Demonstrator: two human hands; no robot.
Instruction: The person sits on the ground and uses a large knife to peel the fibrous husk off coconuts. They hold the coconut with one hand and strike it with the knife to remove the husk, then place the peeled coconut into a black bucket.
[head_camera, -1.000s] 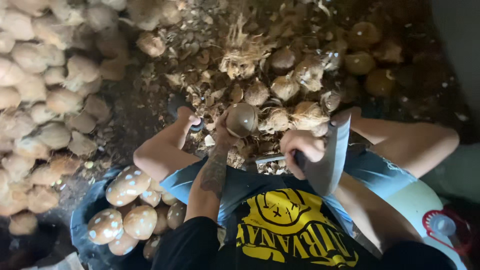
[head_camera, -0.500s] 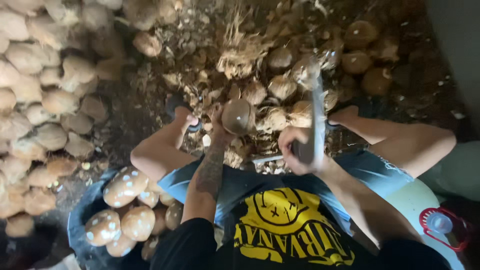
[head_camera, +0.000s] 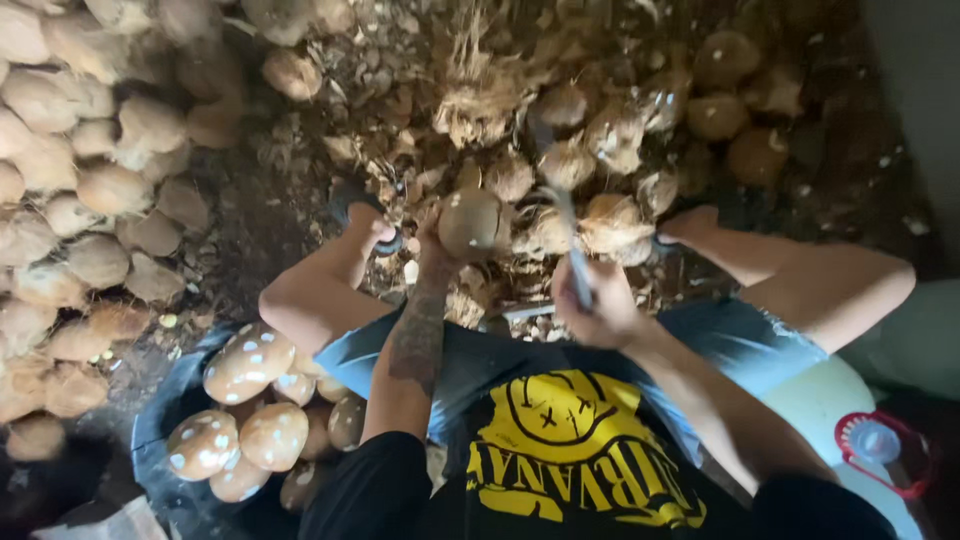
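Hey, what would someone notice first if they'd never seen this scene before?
Probably the round brown coconut gripped in the left hand at the centre, with the right hand bringing a blade down beside it. Next, the heap of husked coconuts along the left edge and the dark tub of pale peeled ones at lower left. Torn husk scraps litter the ground above.

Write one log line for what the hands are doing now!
left hand: holds coconut | right hand: grips blade near it
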